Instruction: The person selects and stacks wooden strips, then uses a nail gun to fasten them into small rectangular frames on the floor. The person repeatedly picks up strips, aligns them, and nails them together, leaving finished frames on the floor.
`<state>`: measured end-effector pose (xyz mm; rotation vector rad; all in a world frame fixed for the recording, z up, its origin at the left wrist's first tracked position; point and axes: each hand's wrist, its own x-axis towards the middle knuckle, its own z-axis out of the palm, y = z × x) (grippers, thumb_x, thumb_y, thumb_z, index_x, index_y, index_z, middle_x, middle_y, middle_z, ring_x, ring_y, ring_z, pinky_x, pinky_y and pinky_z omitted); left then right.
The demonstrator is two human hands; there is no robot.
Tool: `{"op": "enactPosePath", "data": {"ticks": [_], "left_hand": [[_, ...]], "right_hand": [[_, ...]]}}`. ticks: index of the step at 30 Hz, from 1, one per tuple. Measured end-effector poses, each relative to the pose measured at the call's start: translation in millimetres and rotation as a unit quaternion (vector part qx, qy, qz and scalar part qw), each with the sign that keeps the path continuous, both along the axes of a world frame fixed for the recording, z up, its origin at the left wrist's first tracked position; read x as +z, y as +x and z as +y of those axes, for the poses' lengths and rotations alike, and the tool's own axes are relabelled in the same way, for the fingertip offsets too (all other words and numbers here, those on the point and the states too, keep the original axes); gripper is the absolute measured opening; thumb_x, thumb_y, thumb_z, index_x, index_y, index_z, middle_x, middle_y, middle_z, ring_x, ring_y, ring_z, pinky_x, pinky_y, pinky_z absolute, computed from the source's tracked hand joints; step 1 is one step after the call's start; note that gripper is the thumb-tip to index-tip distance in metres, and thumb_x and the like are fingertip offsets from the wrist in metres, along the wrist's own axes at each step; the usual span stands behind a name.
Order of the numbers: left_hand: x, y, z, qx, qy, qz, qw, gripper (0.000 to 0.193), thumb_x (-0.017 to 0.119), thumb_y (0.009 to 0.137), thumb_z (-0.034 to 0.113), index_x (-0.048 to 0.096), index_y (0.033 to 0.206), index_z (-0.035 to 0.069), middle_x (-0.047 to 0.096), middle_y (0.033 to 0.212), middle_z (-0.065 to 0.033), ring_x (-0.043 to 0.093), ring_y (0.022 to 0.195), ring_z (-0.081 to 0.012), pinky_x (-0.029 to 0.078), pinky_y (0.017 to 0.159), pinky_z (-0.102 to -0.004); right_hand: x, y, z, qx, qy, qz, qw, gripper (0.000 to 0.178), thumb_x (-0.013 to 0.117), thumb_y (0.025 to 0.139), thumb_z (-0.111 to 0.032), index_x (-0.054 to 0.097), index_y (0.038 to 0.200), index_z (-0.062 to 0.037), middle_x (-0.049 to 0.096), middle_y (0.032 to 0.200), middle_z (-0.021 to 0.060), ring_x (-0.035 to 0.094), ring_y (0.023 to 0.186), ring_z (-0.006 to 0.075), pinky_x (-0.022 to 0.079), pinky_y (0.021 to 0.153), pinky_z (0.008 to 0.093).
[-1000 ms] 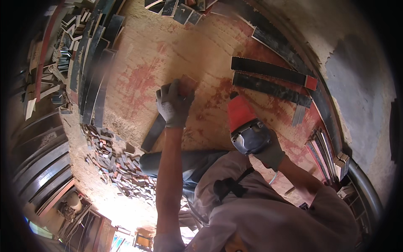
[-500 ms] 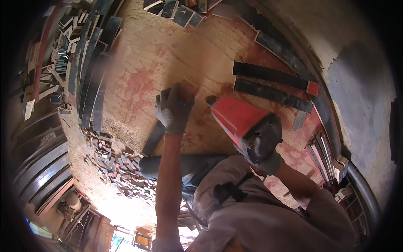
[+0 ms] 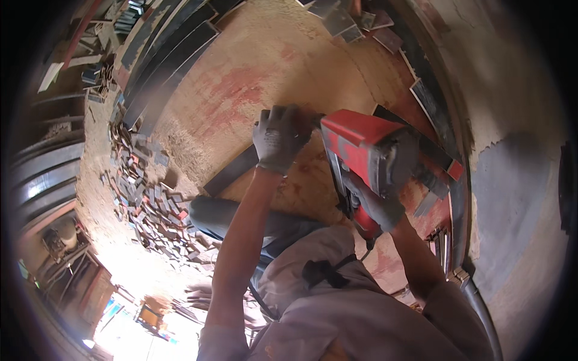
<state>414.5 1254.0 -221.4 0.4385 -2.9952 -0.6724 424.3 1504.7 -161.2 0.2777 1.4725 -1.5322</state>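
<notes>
My right hand (image 3: 380, 207), in a grey glove, is wrapped round the handle of a red and black nail gun (image 3: 361, 129). The gun's nose reaches left to just beside my left hand (image 3: 277, 139). That hand, also gloved, is closed with its fingers bent over a small reddish block (image 3: 308, 118), mostly hidden by the glove and the gun's nose. From beneath the left wrist a dark strip of board (image 3: 232, 171) runs down toward my bent knee. Both lie on a large tan panel (image 3: 241, 78) smeared with red.
Long dark board strips (image 3: 174, 54) line the panel's left side, and more lie along its right edge (image 3: 424, 99). Dark offcuts (image 3: 340, 21) sit at the far end. A heap of small wood offcuts (image 3: 150, 204) covers the ground at left. A grey wall (image 3: 512, 198) stands on the right.
The nail gun has swung up and turned, its nose now close to my left hand. The left hand has shifted right over the block. My view has also turned.
</notes>
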Motion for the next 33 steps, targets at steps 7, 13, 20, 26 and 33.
{"op": "enactPosePath", "data": {"ticks": [7, 13, 20, 26, 33], "left_hand": [[1, -2, -1, 0.003, 0.049, 0.029, 0.998, 0.046, 0.084, 0.071, 0.034, 0.069, 0.112, 0.020, 0.066, 0.105, -0.0064, 0.062, 0.099, -0.0338, 0.055, 0.081, -0.0478], [-6, 7, -6, 0.020, 0.107, 0.029, 0.994, 0.069, 0.085, 0.071, 0.033, 0.059, 0.133, 0.015, 0.060, 0.118, -0.0108, 0.058, 0.110, -0.0347, 0.050, 0.090, -0.0495], [13, 65, -23, 0.052, 0.026, 0.035, 0.998, 0.108, 0.094, 0.062, 0.033, 0.041, 0.152, 0.007, 0.050, 0.133, -0.0171, 0.051, 0.119, -0.0374, 0.047, 0.099, -0.0467], [-5, 151, -92, 0.050, 0.018, -0.040, 0.998, 0.071, 0.093, 0.061, 0.030, 0.067, 0.125, 0.011, 0.062, 0.111, -0.0142, 0.061, 0.102, -0.0347, 0.054, 0.087, -0.0467], [82, 128, -80, -0.047, 0.036, 0.057, 0.997, 0.052, 0.091, 0.065, 0.027, 0.068, 0.109, 0.012, 0.062, 0.096, -0.0106, 0.063, 0.088, -0.0330, 0.056, 0.074, -0.0458]], "right_hand": [[-22, 11, 17, 0.181, 0.165, 0.408, 0.879, 0.048, 0.067, 0.101, -0.025, 0.049, 0.143, -0.0117, 0.064, 0.123, 0.0032, 0.062, 0.105, 0.0152, 0.051, 0.088, 0.0345], [58, -29, -46, 0.035, 0.164, 0.022, 0.986, 0.065, 0.071, 0.096, -0.012, 0.039, 0.153, -0.0059, 0.054, 0.142, 0.0073, 0.052, 0.132, 0.0142, 0.047, 0.106, 0.0289], [55, -26, -32, 0.149, 0.214, 0.152, 0.953, 0.065, 0.071, 0.097, -0.023, 0.040, 0.152, -0.0086, 0.057, 0.139, 0.0096, 0.058, 0.125, 0.0189, 0.052, 0.097, 0.0357], [49, 35, -8, 0.258, 0.253, 0.653, 0.666, 0.064, 0.069, 0.093, -0.033, 0.044, 0.149, -0.0144, 0.059, 0.131, 0.0194, 0.059, 0.120, 0.0302, 0.050, 0.096, 0.0471], [18, 109, 11, 0.193, 0.273, 0.445, 0.831, 0.075, 0.069, 0.085, -0.033, 0.043, 0.149, -0.0033, 0.061, 0.127, 0.0251, 0.059, 0.120, 0.0408, 0.049, 0.098, 0.0507]]}}
